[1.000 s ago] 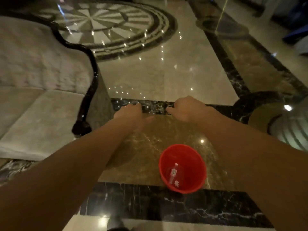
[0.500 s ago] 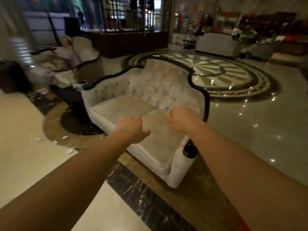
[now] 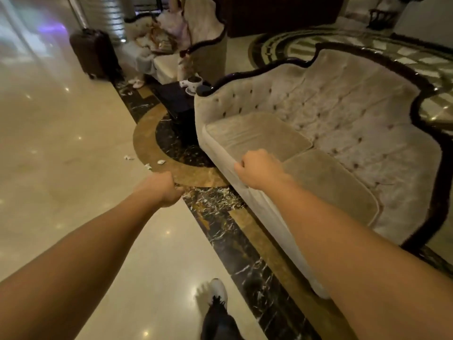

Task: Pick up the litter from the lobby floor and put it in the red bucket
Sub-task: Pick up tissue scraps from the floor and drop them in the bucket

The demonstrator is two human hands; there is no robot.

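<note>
both fists clenched on nothing, left hand [image 3: 163, 187] & right hand [image 3: 257, 169]; heading for paper scraps [image 3: 160, 162] on floor [image 3: 61, 143] by sofa [image 3: 318, 123]. next: bend, grab 1.

Litter scraps [image 3: 146, 162] lie on floor [image 3: 61, 143] left of sofa [image 3: 318, 133].

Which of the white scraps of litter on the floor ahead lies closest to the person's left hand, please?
The scrap right at the tan ring's outer edge, just beyond the left hand. The others lie farther off.
</note>
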